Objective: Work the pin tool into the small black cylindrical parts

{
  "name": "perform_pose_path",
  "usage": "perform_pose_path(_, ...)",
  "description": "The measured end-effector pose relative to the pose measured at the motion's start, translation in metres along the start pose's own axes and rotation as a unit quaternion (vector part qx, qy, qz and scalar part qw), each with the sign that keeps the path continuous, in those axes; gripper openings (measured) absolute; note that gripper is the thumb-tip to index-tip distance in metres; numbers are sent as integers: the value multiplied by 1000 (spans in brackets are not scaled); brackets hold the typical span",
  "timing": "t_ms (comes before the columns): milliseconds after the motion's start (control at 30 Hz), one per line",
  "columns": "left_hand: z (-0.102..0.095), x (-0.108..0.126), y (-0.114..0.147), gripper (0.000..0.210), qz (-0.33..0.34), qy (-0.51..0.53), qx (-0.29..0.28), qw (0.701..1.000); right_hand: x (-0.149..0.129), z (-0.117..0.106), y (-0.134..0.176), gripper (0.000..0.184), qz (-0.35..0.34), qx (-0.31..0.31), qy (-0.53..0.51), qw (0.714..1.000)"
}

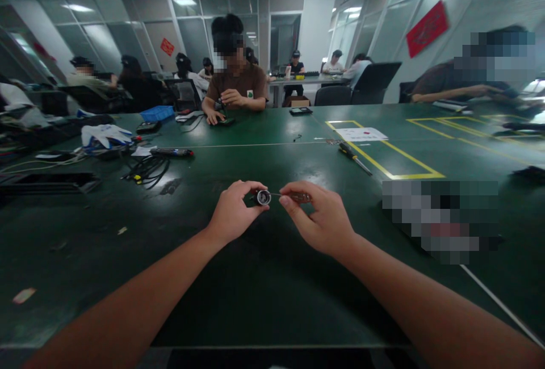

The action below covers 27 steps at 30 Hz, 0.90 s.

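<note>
Between thumb and fingers, my left hand (235,210) grips a small round part with a silvery rim (264,197), its open face turned toward me. My right hand (320,214) is closed around the reddish, see-through handle of a small screwdriver (301,197). The thin metal shaft points left and its tip is at or very near the rim of the round part; whether they touch I cannot tell. Both hands are held above the green tabletop (272,295), close together at the middle.
A larger screwdriver (355,158) lies beyond my right hand, near yellow tape and a white sheet (361,134). To the left are coiled black cable (147,171), white gloves (106,137) and a blue tray (157,113). A person (236,79) works across the table; a blurred-out object (443,224) lies right.
</note>
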<state>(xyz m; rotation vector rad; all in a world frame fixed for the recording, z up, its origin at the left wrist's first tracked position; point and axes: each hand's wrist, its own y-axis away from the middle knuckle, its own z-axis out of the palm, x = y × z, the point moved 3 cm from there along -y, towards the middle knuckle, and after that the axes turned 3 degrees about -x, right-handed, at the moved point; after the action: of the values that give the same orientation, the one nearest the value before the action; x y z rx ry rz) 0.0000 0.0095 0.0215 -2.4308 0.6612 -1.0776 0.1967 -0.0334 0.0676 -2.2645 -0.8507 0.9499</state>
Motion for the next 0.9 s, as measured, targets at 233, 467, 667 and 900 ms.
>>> perform_pose_path(233, 0, -1, 0, 36, 0, 3, -7, 1000, -1, 1, -1, 8, -5, -9, 5, 1000)
perform_pose_path(467, 0, -1, 0, 36, -1, 5, -5, 1000, -3, -2, 1, 8, -16, 15, -7, 1000)
perform_pose_path(667, 0, 2, 0, 35, 4, 1, -12, 1000, -2, 0, 1, 9, -15, -7, -3, 1000)
perform_pose_path(900, 0, 3, 0, 35, 0, 1, -14, 1000, -1, 1, 1, 9, -13, -9, -3, 1000)
